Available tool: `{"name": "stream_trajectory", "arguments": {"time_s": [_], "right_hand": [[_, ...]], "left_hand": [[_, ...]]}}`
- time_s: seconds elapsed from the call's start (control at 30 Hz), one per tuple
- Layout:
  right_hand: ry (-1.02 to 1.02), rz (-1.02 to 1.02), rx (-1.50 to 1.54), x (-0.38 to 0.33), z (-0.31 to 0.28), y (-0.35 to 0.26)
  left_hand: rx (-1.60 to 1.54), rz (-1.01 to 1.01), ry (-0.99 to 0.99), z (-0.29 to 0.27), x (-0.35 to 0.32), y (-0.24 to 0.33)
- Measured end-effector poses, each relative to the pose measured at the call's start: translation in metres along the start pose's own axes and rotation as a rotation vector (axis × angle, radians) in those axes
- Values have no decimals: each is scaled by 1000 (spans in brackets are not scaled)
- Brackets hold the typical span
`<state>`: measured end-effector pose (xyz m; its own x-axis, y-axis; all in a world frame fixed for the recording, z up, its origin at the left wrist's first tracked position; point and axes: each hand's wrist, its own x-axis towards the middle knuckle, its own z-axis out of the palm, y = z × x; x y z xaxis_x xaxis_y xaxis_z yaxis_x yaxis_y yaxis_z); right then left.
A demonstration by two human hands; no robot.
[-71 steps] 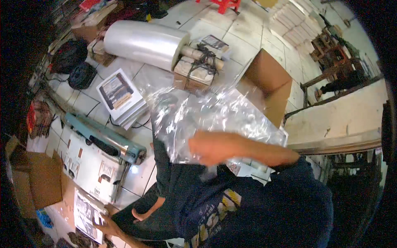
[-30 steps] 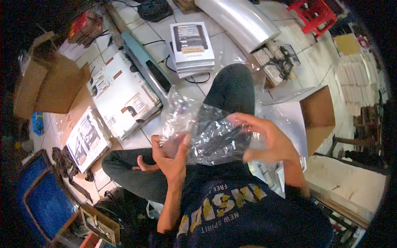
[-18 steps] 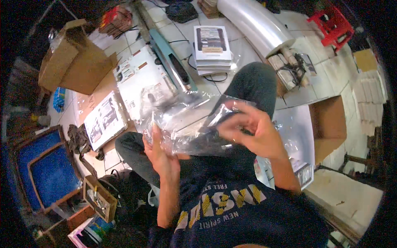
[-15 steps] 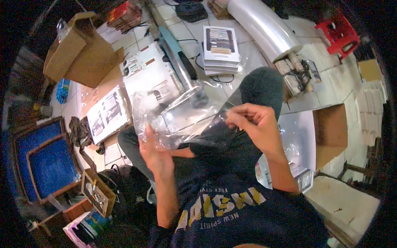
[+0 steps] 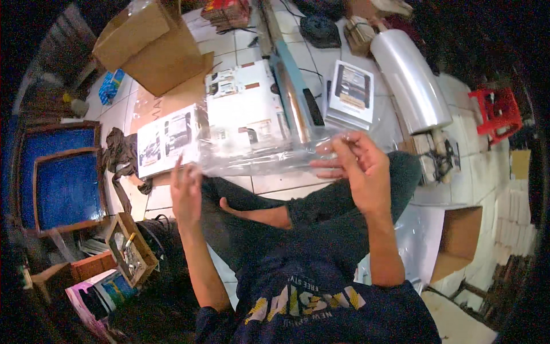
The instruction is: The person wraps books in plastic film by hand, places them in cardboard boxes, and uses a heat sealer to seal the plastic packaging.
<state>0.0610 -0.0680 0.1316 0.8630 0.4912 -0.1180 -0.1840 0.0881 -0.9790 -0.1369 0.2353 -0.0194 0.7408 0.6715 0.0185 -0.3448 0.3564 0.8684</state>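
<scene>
A crinkled sheet of clear plastic film is stretched between my hands, above my crossed legs. My left hand pinches its left end; the fingers are a little blurred. At the other end my right hand grips the film with thumb and forefinger, its lower fingers spread against it. Behind the film lie white printed covers, with a long blue-grey bar-shaped device, apparently a heat sealer, along their right side. A book with black-and-white pictures lies just beyond my left hand.
A short stack of books and a big roll of clear film stand at the far right, near a red stool. An open cardboard box is at the far left. Blue-panelled frames and a wooden ashtray box stand left.
Both hands have moved apart and forward, drawing the bunched film into a long strip nearer the covers. My view has shifted, so the surroundings sit differently in the picture.
</scene>
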Motion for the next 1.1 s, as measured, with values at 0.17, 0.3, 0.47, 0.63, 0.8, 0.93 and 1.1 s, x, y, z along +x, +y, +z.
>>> {"name": "stream_trajectory", "arguments": {"time_s": [0.17,0.3,0.47,0.63,0.8,0.93,1.1], "right_hand": [[-752,-250,-488,85,31,-68],[-1100,-369,-529,164,67,-102],[-1413,-420,-692,245,125,-105],[-721,-988,-1383,258,150,-41],[-491,-909,-1089,149,141,0],[-585,-431,-1459,121,105,118],[-349,-464,-1409,125,81,199]], "left_hand": [[-372,-378,-271,42,-6,-12],[517,-253,-71,60,24,-40],[427,90,-452,89,92,-65],[38,-450,-298,107,100,-92],[518,-149,268,40,96,-75],[714,-152,335,25,109,-85],[1010,169,371,22,127,-85]]}}
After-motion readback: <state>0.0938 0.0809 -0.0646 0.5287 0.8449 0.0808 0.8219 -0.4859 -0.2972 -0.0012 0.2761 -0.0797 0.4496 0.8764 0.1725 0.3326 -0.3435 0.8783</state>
